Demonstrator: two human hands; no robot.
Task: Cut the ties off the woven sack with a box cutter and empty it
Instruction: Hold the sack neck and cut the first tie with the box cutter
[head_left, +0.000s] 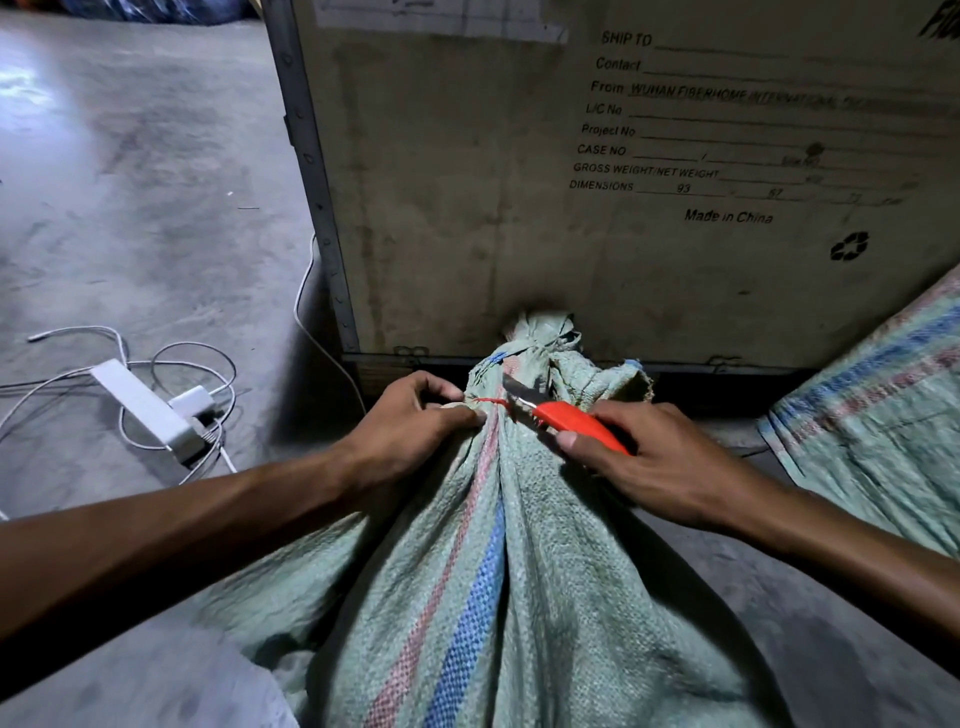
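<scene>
The red tie (487, 401) is pinched taut at the sack (498, 519) neck by the left hand (415, 421), and just to its right the box cutter (566, 418) (blade pointing left, toward the tie) is gripped by the right hand (639, 457), so a short leftward cut seems needed.

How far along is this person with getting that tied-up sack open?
Early on. The woven sack is still bunched shut at its neck, and a red tie is still wrapped there. In hand: the left hand grips the neck beside the tie, while the right hand holds the red box cutter, blade at the tie. Left: finishing the cut and emptying the sack.
</scene>
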